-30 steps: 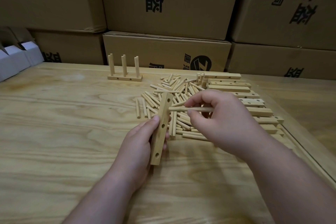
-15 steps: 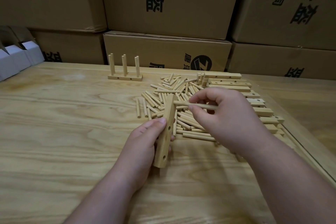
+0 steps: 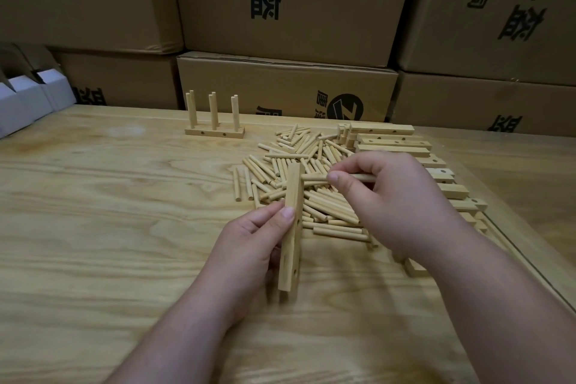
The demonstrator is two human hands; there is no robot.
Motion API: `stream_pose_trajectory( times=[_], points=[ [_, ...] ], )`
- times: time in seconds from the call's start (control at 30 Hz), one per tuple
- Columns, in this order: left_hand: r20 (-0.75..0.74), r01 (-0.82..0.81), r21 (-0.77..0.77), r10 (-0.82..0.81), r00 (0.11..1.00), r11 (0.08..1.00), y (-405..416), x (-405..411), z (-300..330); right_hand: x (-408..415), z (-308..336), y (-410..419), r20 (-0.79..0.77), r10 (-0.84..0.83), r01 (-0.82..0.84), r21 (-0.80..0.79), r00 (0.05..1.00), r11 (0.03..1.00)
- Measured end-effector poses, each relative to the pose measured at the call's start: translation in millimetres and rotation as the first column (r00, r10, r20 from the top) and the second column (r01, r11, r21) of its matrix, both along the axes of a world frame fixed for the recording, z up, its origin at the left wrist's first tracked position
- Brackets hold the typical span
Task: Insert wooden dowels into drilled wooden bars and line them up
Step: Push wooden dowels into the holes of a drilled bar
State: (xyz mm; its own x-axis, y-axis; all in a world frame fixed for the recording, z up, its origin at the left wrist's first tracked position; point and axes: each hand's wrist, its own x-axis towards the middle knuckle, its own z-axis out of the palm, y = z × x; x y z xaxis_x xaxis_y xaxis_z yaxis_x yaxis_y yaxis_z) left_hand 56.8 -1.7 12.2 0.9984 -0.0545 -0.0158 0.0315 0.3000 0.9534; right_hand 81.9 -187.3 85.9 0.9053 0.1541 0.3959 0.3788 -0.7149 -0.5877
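- Head view: we see a pile of loose dowels point(image 3: 299, 184) and a row of drilled bars point(image 3: 392, 143) behind our hands.
- Two finished bars point(image 3: 215, 131) with pegs stand farther back.
- Our left hand point(image 3: 249, 246) grips a bar point(image 3: 291, 227) upright.
- Our right hand point(image 3: 396, 196) pinches a dowel point(image 3: 314, 177), its tip touching the bar's top.
- Brown boxes point(image 3: 290, 3) stand behind the wooden table point(image 3: 93, 227).

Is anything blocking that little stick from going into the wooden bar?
Nothing visible does. The right hand pinches the dowel with its tip already at the side of the drilled bar, near the bar's far end. The left hand grips the bar lower down, away from that spot. The hole itself is hidden from this view.
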Motion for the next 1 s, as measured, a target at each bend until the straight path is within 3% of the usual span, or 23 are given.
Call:
stream_pose_trajectory(
  times=[0.3, 0.47, 1.0],
  points=[
    [-0.029, -0.106, -0.08, 0.104, 0.994, 0.991, 0, 4, -1, -7, 0, 7, -0.065, 0.115, -0.113, 0.024, 0.991, 0.993],
    [-0.028, -0.052, -0.136, 0.049, 0.998, 0.989, 3, 4, 0, -8, 0, 8, -0.091, 0.12, -0.125, -0.048, 0.989, 0.991],
    [-0.039, -0.008, -0.169, 0.002, 0.999, 0.986, 6, 2, 5, -3, -12, 9, 0.012, 0.057, -0.056, -0.024, 0.998, 0.998]
  ],
)
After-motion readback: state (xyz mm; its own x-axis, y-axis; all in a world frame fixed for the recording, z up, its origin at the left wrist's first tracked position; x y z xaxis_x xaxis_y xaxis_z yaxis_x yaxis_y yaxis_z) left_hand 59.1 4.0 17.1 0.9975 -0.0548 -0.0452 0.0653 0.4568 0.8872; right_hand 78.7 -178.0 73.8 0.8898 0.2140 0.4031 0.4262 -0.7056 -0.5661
